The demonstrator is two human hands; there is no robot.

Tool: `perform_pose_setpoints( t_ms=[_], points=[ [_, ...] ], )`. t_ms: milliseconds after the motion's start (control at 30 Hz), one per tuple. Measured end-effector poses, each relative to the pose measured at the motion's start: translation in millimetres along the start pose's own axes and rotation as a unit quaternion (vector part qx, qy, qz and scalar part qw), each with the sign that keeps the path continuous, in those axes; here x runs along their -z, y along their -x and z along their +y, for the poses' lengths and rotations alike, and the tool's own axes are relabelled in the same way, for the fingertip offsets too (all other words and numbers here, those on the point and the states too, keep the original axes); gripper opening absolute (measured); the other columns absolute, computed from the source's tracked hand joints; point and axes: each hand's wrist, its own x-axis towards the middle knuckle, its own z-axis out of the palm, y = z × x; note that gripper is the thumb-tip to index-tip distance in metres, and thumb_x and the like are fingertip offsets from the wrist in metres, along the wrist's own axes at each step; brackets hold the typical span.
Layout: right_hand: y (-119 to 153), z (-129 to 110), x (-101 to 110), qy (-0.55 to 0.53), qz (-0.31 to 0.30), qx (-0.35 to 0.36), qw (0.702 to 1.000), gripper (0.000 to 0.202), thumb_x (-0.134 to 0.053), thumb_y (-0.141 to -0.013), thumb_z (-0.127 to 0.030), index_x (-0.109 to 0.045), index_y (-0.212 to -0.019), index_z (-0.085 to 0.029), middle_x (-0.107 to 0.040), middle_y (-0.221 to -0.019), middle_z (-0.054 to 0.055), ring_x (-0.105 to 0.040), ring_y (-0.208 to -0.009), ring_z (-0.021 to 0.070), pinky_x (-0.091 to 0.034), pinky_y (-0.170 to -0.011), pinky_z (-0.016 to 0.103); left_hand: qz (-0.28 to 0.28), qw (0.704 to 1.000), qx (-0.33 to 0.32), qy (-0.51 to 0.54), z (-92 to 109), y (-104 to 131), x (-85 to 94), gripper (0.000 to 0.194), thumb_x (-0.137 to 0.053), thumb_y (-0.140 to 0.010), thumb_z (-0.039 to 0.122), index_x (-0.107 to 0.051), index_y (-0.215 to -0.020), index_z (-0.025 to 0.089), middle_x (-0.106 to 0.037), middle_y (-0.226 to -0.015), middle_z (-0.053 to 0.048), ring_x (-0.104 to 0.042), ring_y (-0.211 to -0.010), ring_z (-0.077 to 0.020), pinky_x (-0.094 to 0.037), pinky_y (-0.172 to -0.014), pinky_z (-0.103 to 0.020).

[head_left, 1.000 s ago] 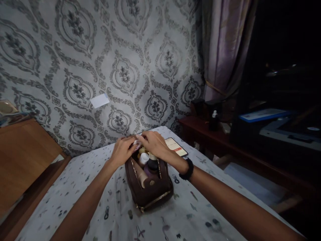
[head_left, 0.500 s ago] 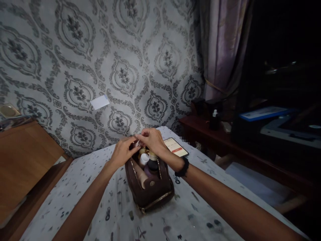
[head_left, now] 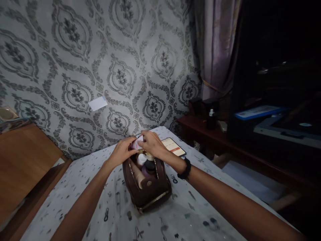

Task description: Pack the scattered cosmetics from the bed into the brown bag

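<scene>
A dark brown zip bag (head_left: pixel 150 193) stands unzipped on the patterned bed sheet. Inside it show a beige tube (head_left: pixel 137 174), a white-capped container (head_left: pixel 141 160) and a dark bottle (head_left: pixel 150 165). My right hand (head_left: pixel 152 144), with a black band at the wrist, pinches a small white and pink packet (head_left: pixel 137 143) over the bag's far end. My left hand (head_left: pixel 123 151) is at the bag's far left edge, its fingers bent beside the packet; whether they grip the bag's rim or the packet is hidden.
Just right of the bag lies a lit phone (head_left: pixel 173 147). A wooden cabinet (head_left: pixel 27 164) is at the left, and a dark red shelf (head_left: pixel 195 129) with a dropper bottle (head_left: pixel 211 119) is at the right. Patterned wallpaper rises behind the bed.
The white and pink packet now shows more fully between my hands. My right hand has turned slightly and its fingers have shifted. The whole view has moved a little.
</scene>
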Motion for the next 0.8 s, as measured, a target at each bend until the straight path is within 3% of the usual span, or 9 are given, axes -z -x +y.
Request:
perform_pose_setpoints(
  t_ms=[167, 333, 400, 567, 667, 800],
  points=[
    [2, 3, 1, -0.004, 0.003, -0.013, 1.000, 0.021, -0.056, -0.082, -0.014, -0.069, -0.099, -0.016, -0.065, -0.069, 0.001, -0.061, -0.066, 0.0169, -0.039, -0.063, 0.024, 0.036, 0.994, 0.026, 0.101, -10, 5, 3.5, 0.046, -0.069, -0.084, 0.038, -0.063, -0.126, 0.020, -0.068, -0.128, -0.010, -0.061, -0.118, -0.0274, -0.044, -0.104, -0.040],
    [6, 4, 3, -0.013, 0.006, -0.023, 1.000, 0.018, -0.056, -0.084, -0.013, -0.068, -0.097, -0.015, -0.064, -0.065, 0.000, -0.062, -0.064, 0.0165, -0.040, -0.062, 0.024, 0.185, 0.960, 0.127, 0.165, -31, 21, -7.1, 0.043, -0.052, -0.092, 0.043, -0.059, -0.128, 0.019, -0.061, -0.139, -0.011, -0.053, -0.131, -0.0257, -0.041, -0.110, -0.041],
    [7, 4, 3, -0.015, 0.006, -0.024, 1.000, 0.019, -0.055, -0.084, -0.013, -0.068, -0.098, -0.015, -0.064, -0.064, 0.000, -0.062, -0.063, 0.0165, -0.041, -0.063, 0.024, 0.203, 0.946, 0.170, 0.184, -36, 28, -17.9, 0.045, -0.050, -0.093, 0.043, -0.057, -0.130, 0.018, -0.058, -0.142, -0.012, -0.052, -0.133, -0.0249, -0.040, -0.112, -0.040],
    [5, 5, 2, -0.021, -0.002, -0.019, 1.000, 0.020, -0.054, -0.085, -0.012, -0.066, -0.101, -0.014, -0.066, -0.067, 0.001, -0.062, -0.061, 0.0157, -0.041, -0.062, 0.023, 0.174, 0.939, 0.202, 0.219, -39, 38, -33.5, 0.045, -0.049, -0.092, 0.040, -0.058, -0.131, 0.019, -0.059, -0.141, -0.011, -0.053, -0.132, -0.0237, -0.039, -0.113, -0.040],
    [5, 6, 0, -0.028, 0.003, -0.020, 0.999, 0.019, -0.053, -0.085, -0.013, -0.066, -0.099, -0.015, -0.068, -0.069, 0.002, -0.062, -0.061, 0.0158, -0.041, -0.061, 0.024, 0.138, 0.955, 0.191, 0.179, -43, 33, -25.7, 0.040, -0.050, -0.087, 0.028, -0.066, -0.123, 0.021, -0.063, -0.137, -0.008, -0.049, -0.135, -0.0258, -0.036, -0.115, -0.045],
    [7, 9, -3, -0.053, 0.043, -0.034, 0.997, 0.021, -0.050, -0.086, -0.014, -0.064, -0.101, -0.014, -0.068, -0.068, 0.002, -0.065, -0.063, 0.0175, -0.043, -0.061, 0.024, 0.028, 0.989, 0.123, 0.074, -49, 8, -10.4, 0.039, -0.049, -0.076, 0.015, -0.076, -0.104, 0.022, -0.070, -0.123, -0.006, -0.047, -0.136, -0.0276, -0.032, -0.116, -0.048]
  ],
)
